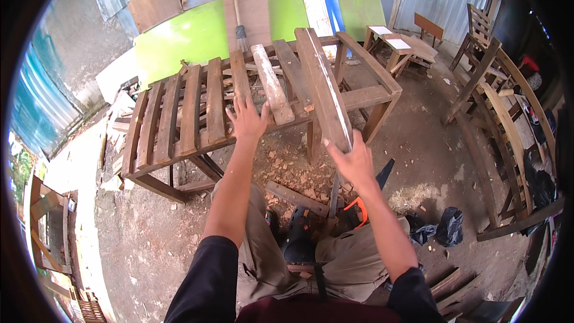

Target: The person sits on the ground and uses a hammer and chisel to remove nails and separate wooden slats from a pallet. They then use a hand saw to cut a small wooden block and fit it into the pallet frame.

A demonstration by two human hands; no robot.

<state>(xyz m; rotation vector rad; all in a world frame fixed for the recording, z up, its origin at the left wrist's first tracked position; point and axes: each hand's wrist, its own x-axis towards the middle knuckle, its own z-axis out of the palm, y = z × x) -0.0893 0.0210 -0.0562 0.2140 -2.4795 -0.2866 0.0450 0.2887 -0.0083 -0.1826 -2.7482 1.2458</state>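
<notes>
A slatted wooden bench frame stands before me. My left hand is open, its fingers spread at the near end of a brown slat. Just right of it, a short wooden block with a worn whitish face lies across the frame. My right hand grips the near end of a thick wooden plank, thumb on the left side and fingers on the right. A white streak runs along this plank, which slopes away over the frame's right part. Another loose-looking board lies between block and plank.
Below the bench are wood chips, an offcut and an orange handle near my feet. Black plastic bags lie at right, beside a wooden chair frame. A broom leans behind, against green panels.
</notes>
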